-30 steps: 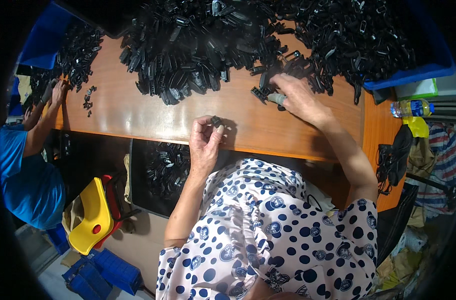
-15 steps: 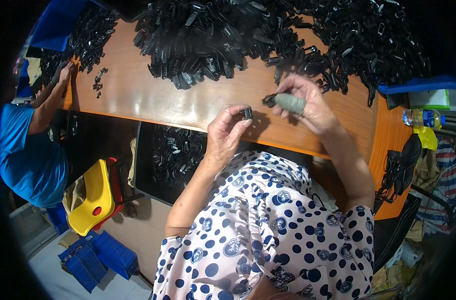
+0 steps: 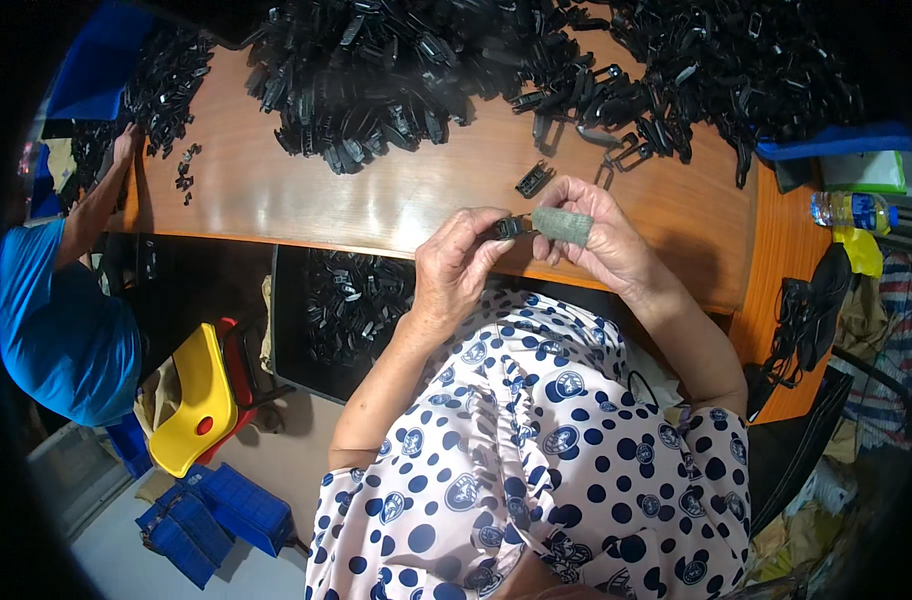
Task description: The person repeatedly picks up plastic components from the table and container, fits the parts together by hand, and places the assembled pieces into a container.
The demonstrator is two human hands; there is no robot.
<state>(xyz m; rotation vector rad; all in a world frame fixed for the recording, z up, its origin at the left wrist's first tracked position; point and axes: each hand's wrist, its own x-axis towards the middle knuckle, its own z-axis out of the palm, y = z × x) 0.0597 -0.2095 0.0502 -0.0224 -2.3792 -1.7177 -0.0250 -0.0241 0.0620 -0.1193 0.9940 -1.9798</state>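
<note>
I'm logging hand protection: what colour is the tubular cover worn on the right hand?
The cover is grey-green, clearest in the head view.

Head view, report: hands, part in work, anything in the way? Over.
Left hand pinching black plastic part. Right hand, grey-green finger cover worn, close at the part's right side; grip unclear. Loose black piece on table just beyond, not between hands.
</note>
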